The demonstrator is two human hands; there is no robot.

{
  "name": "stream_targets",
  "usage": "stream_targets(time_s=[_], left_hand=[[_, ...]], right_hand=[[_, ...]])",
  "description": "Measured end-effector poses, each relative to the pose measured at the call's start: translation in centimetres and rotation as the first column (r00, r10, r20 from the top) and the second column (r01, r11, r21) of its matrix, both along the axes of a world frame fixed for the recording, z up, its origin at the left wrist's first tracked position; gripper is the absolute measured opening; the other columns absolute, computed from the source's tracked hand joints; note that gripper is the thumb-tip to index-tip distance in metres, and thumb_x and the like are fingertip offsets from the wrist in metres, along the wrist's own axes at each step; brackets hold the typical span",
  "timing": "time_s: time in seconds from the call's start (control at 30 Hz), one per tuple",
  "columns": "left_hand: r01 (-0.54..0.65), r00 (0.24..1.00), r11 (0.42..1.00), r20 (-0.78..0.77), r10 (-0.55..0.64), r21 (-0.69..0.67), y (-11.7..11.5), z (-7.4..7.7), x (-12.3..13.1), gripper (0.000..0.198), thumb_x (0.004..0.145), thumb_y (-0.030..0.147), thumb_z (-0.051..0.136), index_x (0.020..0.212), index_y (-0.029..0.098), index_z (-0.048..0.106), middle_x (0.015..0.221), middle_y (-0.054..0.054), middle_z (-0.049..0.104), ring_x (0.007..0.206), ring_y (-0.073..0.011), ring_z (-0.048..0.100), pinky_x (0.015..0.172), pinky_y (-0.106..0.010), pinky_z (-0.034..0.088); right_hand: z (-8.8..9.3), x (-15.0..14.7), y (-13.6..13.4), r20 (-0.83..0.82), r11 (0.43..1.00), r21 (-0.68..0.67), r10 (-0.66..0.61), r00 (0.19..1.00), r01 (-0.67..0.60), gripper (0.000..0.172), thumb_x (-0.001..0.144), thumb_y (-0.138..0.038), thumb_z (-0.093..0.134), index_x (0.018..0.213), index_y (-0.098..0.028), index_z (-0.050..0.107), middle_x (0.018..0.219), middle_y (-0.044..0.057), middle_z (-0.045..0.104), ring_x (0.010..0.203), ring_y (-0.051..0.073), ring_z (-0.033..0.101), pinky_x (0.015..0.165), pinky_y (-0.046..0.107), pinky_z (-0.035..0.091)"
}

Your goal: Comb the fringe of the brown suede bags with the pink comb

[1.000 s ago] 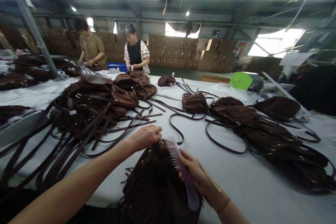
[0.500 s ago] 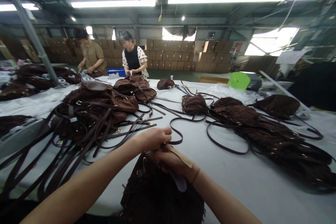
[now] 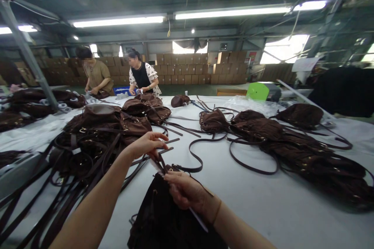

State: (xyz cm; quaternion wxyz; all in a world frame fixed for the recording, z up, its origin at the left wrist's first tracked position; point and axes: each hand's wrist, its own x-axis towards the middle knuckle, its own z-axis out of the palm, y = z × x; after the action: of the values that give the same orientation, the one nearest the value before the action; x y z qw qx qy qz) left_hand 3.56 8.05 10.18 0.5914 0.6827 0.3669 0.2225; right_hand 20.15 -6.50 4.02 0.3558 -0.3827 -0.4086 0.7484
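Observation:
A dark brown fringed suede bag [image 3: 163, 218] lies at the near edge of the white table [image 3: 257, 202]. My left hand [image 3: 146, 144] is raised above it, fingers pinched on the bag's thin brown straps [image 3: 160, 161], which it holds up. My right hand [image 3: 184, 192] is closed at the bag's top opening, with the pale lilac handle of a brush [image 3: 198, 220] sticking out under its wrist. The brush's bristles are hidden by the hand.
A heap of brown bags with long straps [image 3: 96, 132] fills the left of the table, and a row of fringed bags [image 3: 292, 144] lies at the right. Two people [image 3: 143, 78] work at the far end. A green object [image 3: 257, 91] and stacked cartons [image 3: 189, 64] stand behind.
The brush was combing the fringe; my right hand has moved up to the bag's top with the brush tucked under. My left hand rose and lifted the straps.

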Motion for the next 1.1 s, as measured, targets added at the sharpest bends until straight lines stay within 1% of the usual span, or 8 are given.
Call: stream_targets(time_s=[0.13, 0.23, 0.4, 0.47, 0.53, 0.7, 0.9, 1.1], left_hand=[[-0.324, 0.946, 0.917, 0.101, 0.309, 0.234, 1.7, 0.7, -0.2, 0.029, 0.08, 0.031, 0.062, 0.1, 0.011, 0.061, 0.083, -0.008, 0.069, 0.043, -0.0089, 0.058, 0.036, -0.015, 0.036], [-0.398, 0.907, 0.898, 0.228, 0.354, 0.189, 1.2, 1.1, -0.6, 0.035, 0.079, 0.027, 0.061, 0.111, 0.012, 0.057, 0.089, -0.007, 0.068, 0.053, -0.0094, 0.061, 0.046, -0.018, 0.045], [0.056, 0.926, 0.995, 0.377, -0.02, -0.086, -3.8, -2.3, 0.3, 0.069, 0.067, 0.015, 0.066, 0.132, 0.02, 0.045, 0.112, -0.008, 0.065, 0.1, -0.0185, 0.064, 0.088, -0.031, 0.051], [0.28, 0.899, 0.952, 0.383, -0.213, -0.128, -6.0, -4.1, 1.5, 0.076, 0.062, 0.012, 0.065, 0.134, 0.024, 0.044, 0.112, -0.006, 0.065, 0.1, -0.0196, 0.063, 0.088, -0.032, 0.05], [0.311, 0.906, 0.945, 0.333, -0.263, -0.1, -7.5, -5.7, 3.0, 0.074, 0.058, 0.011, 0.066, 0.129, 0.024, 0.049, 0.107, -0.004, 0.067, 0.094, -0.0195, 0.062, 0.082, -0.029, 0.05], [0.078, 0.989, 0.979, -0.136, -0.053, 0.19, -7.7, -9.6, 6.4, 0.011, 0.074, 0.02, 0.058, 0.08, 0.015, 0.065, 0.084, -0.005, 0.07, 0.083, -0.0207, 0.064, 0.071, -0.026, 0.048], [-0.13, 0.872, 0.925, -0.404, 0.279, 0.357, -7.0, -14.2, 7.9, 0.024, 0.089, 0.029, 0.048, 0.1, 0.019, 0.067, 0.092, -0.008, 0.071, 0.096, -0.0256, 0.065, 0.077, -0.031, 0.047], [-0.218, 0.809, 0.91, -0.457, 0.371, 0.353, -7.4, -16.9, 9.7, 0.035, 0.096, 0.043, 0.039, 0.114, 0.023, 0.06, 0.086, -0.006, 0.071, 0.09, -0.0221, 0.066, 0.074, -0.03, 0.048]], right_hand=[[-0.9, -0.6, -1.4, 0.12, 0.999, -0.004, 0.052, 0.991, -0.052, 0.023, 0.075, -0.033, 0.073, 0.088, -0.016, 0.063, 0.046, -0.009, 0.053, 0.029, 0.006, 0.043, 0.027, 0.014, 0.028], [-0.7, 0.1, -1.5, -0.044, 0.995, 0.007, -0.096, 0.994, 0.097, 0.031, 0.077, -0.044, 0.069, 0.087, -0.016, 0.062, 0.038, -0.01, 0.047, 0.025, 0.005, 0.033, 0.027, 0.014, 0.023], [2.3, 1.5, 0.0, -0.266, 0.967, 0.061, -0.225, 0.938, 0.249, 0.038, 0.085, -0.052, 0.06, 0.1, -0.016, 0.061, 0.043, -0.008, 0.053, 0.027, 0.005, 0.033, 0.03, 0.014, 0.021], [3.1, 1.7, 0.7, -0.253, 0.958, 0.033, -0.269, 0.929, 0.286, 0.04, 0.088, -0.053, 0.055, 0.082, -0.014, 0.061, 0.043, -0.006, 0.053, 0.028, 0.005, 0.036, 0.03, 0.015, 0.024], [3.1, 1.8, 1.4, -0.215, 0.951, -0.006, -0.303, 0.928, 0.309, 0.044, 0.092, -0.053, 0.049, 0.071, -0.015, 0.056, 0.043, -0.004, 0.052, 0.029, 0.005, 0.038, 0.031, 0.015, 0.027], [0.4, 1.8, 2.5, -0.115, 0.921, -0.05, -0.389, 0.914, 0.386, 0.036, 0.097, -0.039, 0.041, 0.074, -0.015, 0.055, 0.045, -0.004, 0.053, 0.029, 0.006, 0.039, 0.031, 0.013, 0.029], [-4.6, -0.2, 1.4, 0.001, 0.874, -0.121, -0.474, 0.881, 0.47, 0.018, 0.095, -0.032, 0.05, 0.096, -0.016, 0.058, 0.046, -0.006, 0.049, 0.028, 0.005, 0.036, 0.027, 0.01, 0.024], [-7.7, -0.7, -1.4, 0.022, 0.826, -0.112, -0.554, 0.832, 0.553, 0.055, 0.085, -0.047, 0.065, 0.13, -0.019, 0.051, 0.051, -0.006, 0.049, 0.034, 0.005, 0.036, 0.028, 0.009, 0.025]])
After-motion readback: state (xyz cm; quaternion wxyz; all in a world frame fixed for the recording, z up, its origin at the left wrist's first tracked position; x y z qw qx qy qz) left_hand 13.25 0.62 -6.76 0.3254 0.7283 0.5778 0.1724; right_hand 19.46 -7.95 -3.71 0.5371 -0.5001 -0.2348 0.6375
